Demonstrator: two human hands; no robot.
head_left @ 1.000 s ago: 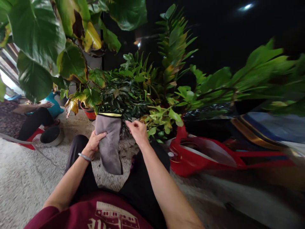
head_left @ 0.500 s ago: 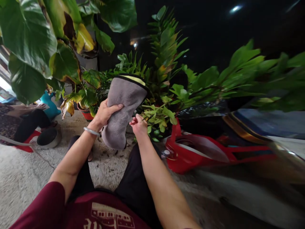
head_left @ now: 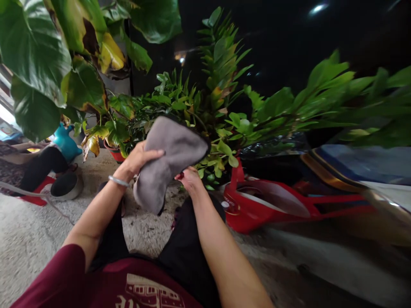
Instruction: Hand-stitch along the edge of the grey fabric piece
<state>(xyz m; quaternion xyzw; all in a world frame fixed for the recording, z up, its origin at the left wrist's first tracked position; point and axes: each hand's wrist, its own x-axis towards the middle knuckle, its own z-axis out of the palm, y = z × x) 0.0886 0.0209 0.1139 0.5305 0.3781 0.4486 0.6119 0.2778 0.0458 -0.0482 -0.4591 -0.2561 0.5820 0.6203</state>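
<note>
A grey microfibre cloth (head_left: 170,149) with a dark edge hangs in front of me, draped and creased. My left hand (head_left: 139,158) grips its left side, thumb lying on top and fingers hidden beneath. Beside the cloth's lower right edge is my right hand (head_left: 190,177), its fingers curled closed. The cloth partly covers those fingertips, and I cannot make out what they hold. Green leaves of the potted plants (head_left: 224,149) come close behind the cloth and to its right.
Large-leaved foliage (head_left: 35,55) hangs at upper left. A red bag-like container (head_left: 250,214) stands by my right knee. On the left are a round pot (head_left: 66,187), a turquoise toy-like figure (head_left: 66,141) and a seated person (head_left: 35,167). Rough concrete floor (head_left: 141,233) lies below.
The cloth has tipped over and dropped lower, its top swinging right, and the yellow-green underside no longer shows. My right hand has moved slightly down. My left hand keeps its hold.
</note>
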